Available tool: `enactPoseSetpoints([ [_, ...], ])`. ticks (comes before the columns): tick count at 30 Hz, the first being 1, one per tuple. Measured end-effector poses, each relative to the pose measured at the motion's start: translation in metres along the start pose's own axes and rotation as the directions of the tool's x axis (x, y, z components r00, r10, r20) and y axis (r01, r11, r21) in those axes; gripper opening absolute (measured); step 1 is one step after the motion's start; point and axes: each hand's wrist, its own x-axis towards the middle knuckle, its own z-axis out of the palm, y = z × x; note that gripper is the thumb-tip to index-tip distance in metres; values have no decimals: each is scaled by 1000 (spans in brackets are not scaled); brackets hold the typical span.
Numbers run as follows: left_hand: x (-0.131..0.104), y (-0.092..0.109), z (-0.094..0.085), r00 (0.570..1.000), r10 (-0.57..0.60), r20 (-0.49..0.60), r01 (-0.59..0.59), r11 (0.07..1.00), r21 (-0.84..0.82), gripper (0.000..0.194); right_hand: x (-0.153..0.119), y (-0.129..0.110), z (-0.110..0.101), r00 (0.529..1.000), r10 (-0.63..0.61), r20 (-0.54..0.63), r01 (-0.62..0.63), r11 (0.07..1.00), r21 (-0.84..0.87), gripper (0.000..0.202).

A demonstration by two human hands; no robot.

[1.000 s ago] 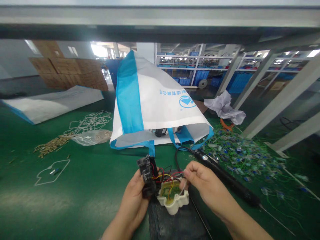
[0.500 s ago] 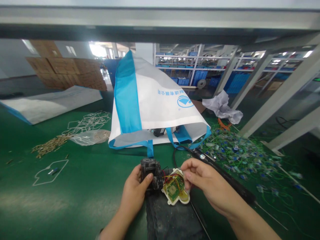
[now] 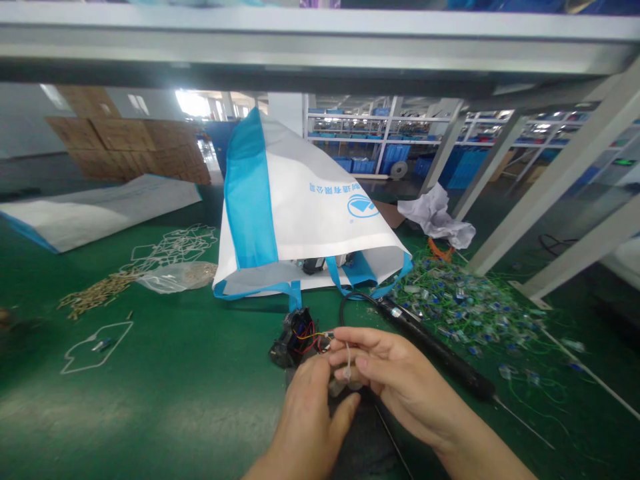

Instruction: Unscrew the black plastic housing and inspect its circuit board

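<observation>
Wires run from a black plastic housing point(image 3: 290, 339) to a small white-rimmed circuit board point(image 3: 349, 363), now turned nearly edge-on and mostly covered by fingers. My right hand point(image 3: 400, 377) pinches its rim from the right, fingers bent. From the left, my left hand point(image 3: 313, 417) has its thumb and fingers around the lower part of the same piece; its fingertips are partly hidden. Red and yellow wires point(image 3: 311, 337) show between housing and hands. Under them lies a dark block point(image 3: 373, 440). The housing rests tilted just beyond my left hand, untouched as far as I can see.
A white and blue bag point(image 3: 315, 213) lies open towards me, with black parts inside. To the right are a black tool with a thin metal rod point(image 3: 440, 353), a heap of green-wired pieces point(image 3: 460, 300) and metal legs point(image 3: 550, 180). Wire frames point(image 3: 173, 247) and brass-coloured pieces point(image 3: 97, 293) lie left.
My left hand has let go of the black housing and moved right to the circuit board. The housing has tipped over, and the board has turned from face-up to nearly edge-on.
</observation>
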Motion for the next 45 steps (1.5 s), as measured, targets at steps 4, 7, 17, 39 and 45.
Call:
enactPoseSetpoints([
  [4, 12, 1, -2, 1000, -2, -1, 2, 992, -128, 59, 5, 2, -6, 997, -68, -44, 67, 997, -32, 48],
  [7, 12, -3, -17, 1000, 0, -11, -3, 955, -296, 65, 12, 3, -15, 982, -184, -50, 156, 925, -348, 34],
  [17, 3, -7, -10, 953, 112, -281, -258, 788, -559, 61, 9, -3, -26, 968, -248, 22, 51, 110, -993, 2],
  [39, 20, -16, -20, 905, 213, -368, -31, 896, 443, 33, 7, -10, -32, 987, -161, -5, -58, -326, -943, 15],
  [45, 21, -20, -47, 979, 5, -204, 3, 999, 42, 43, 29, 10, -46, 968, -244, -63, -136, -294, -946, 18],
])
